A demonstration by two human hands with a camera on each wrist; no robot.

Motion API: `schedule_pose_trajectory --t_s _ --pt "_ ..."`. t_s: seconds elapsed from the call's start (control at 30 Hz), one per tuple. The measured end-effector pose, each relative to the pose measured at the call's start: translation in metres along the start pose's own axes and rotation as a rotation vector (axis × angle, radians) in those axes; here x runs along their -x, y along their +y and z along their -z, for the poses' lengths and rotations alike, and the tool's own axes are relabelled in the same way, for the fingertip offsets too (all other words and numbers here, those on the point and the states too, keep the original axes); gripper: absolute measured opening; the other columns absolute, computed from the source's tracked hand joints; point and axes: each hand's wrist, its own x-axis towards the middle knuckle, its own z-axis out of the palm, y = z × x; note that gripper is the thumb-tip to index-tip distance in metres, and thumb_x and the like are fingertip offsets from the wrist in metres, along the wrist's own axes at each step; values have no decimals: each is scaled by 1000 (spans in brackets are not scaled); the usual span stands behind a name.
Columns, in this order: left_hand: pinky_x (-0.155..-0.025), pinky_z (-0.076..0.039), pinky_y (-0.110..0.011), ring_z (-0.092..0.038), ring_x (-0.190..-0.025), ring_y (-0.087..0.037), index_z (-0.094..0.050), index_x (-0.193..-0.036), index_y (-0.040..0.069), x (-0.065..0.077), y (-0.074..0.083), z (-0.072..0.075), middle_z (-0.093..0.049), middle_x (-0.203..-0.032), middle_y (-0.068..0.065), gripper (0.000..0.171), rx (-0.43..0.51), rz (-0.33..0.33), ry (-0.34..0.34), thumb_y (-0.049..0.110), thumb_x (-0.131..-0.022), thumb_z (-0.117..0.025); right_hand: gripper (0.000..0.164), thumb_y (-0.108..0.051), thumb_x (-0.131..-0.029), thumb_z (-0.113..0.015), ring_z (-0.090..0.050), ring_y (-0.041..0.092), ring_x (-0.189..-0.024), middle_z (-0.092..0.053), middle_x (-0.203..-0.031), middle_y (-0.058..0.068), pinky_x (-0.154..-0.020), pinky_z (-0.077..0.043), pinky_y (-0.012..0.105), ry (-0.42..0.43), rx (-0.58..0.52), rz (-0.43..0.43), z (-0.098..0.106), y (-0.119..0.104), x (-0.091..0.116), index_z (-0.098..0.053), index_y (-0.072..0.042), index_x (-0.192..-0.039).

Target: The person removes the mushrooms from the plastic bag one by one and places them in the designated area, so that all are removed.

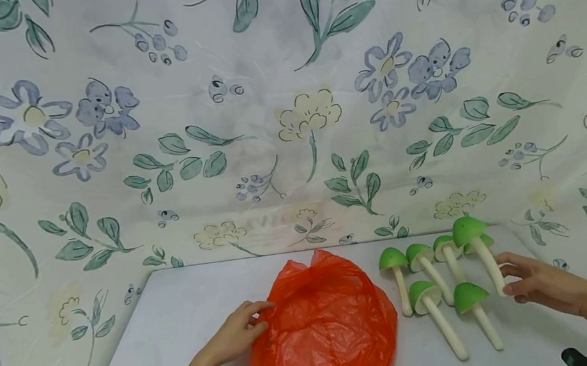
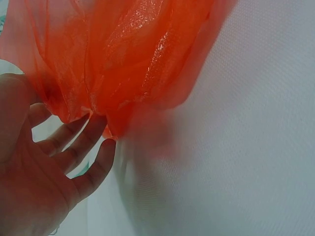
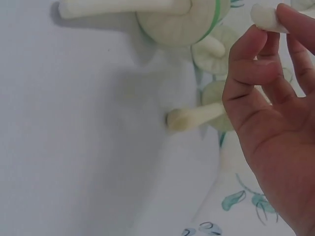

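Observation:
A crumpled red plastic bag (image 1: 324, 333) lies on the white tabletop in the head view. At its left edge my left hand (image 1: 239, 331) touches the film with loosely bent, spread fingers. In the left wrist view the bag (image 2: 133, 59) drapes over the fingertips (image 2: 106, 147), and part of the index finger is hidden behind it. My right hand (image 1: 549, 282) pinches the lower stem of a green-capped toy mushroom (image 1: 469, 231), tilted and cap up. The right wrist view shows its pale stem end (image 3: 264, 18) between thumb and fingers. Several similar mushrooms (image 1: 439, 320) lie left of that hand.
The white table (image 1: 184, 298) ends at the back against a flowered sheet (image 1: 264, 149). The mushrooms lie close together right of the bag. One cap (image 1: 486, 239) is partly hidden behind the held mushroom.

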Motion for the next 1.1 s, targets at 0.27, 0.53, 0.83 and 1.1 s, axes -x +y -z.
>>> schedule_pose_trajectory --t_s 0.27,0.53,0.83,1.1 --pt "-79 -54 -34 -58 -97 -21 -62 -133 7 1 -1 0 -59 -120 -12 36 6 -15 -5 10 -98 -60 39 -11 -101 -56 -51 20 -95 -51 -123 8 -77 -46 34 71 46 -70 4 12 7 -47 -18 -138" --pt "-78 -53 -31 -57 -96 -21 -62 -133 7 3 -1 0 -59 -120 -12 36 6 -12 -3 10 -97 -60 43 -12 -98 -60 -54 20 -88 -52 -119 12 -72 -47 33 140 135 -142 6 23 9 -42 -4 -137" --pt "-79 -53 -33 -57 -96 -20 -62 -133 8 1 -4 0 -59 -118 -10 36 10 -6 -7 11 -98 -59 44 -8 -97 -60 -57 21 -90 -54 -114 10 -73 -49 34 131 115 -183 10 35 17 -42 -1 -135" --pt "-79 -54 -34 -58 -97 -21 -62 -132 8 -1 -2 0 -59 -117 -9 35 -1 -2 -3 9 -97 -61 45 -3 -92 -61 -59 22 -92 -56 -107 10 -78 -54 37 50 57 -219 12 49 25 -42 7 -131"
